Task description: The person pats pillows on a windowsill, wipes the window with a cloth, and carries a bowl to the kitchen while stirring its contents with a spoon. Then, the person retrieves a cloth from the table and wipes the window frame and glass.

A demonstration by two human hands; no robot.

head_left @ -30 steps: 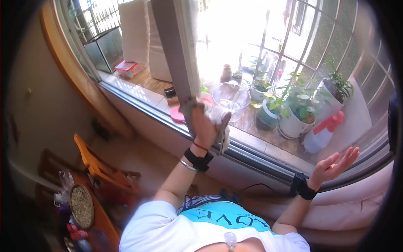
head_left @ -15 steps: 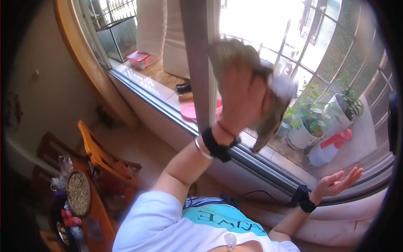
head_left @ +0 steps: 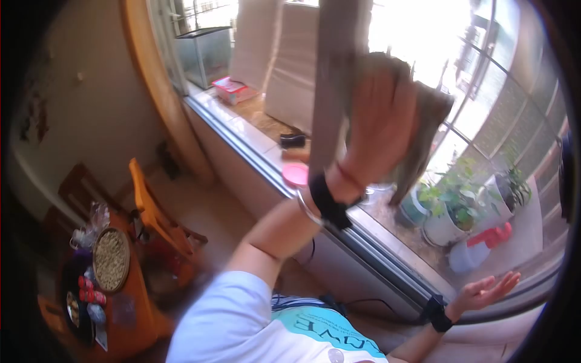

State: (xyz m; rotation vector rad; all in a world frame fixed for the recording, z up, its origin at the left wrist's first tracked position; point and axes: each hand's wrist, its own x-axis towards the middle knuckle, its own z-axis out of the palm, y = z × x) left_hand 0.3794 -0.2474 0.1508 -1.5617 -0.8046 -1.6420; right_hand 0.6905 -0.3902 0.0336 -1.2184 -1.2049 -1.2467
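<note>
My left hand (head_left: 384, 121) is raised at the window with its back toward me, fingers over a greyish-green cloth (head_left: 428, 115). The cloth spreads out on both sides of the hand and hangs down at the right, beside the upright window frame (head_left: 340, 72). It lies up against the window area; whether all of it touches the glass, I cannot tell. Lower right, my right hand (head_left: 487, 291) is held palm up with loosely spread fingers and holds nothing, near the lower window rail. Dark bands circle both wrists.
Beyond the window stand potted plants (head_left: 445, 224), a spray bottle with a red head (head_left: 472, 251), a pink lid (head_left: 295, 175), a red-and-white box (head_left: 233, 89) and a glass tank (head_left: 206, 57). At lower left, a wooden chair (head_left: 151, 212) stands by a table with a round tray (head_left: 129, 260).
My left hand and the cloth have moved upward along the window frame. The view has shifted, so the room appears farther right and lower. My right hand remains open.
</note>
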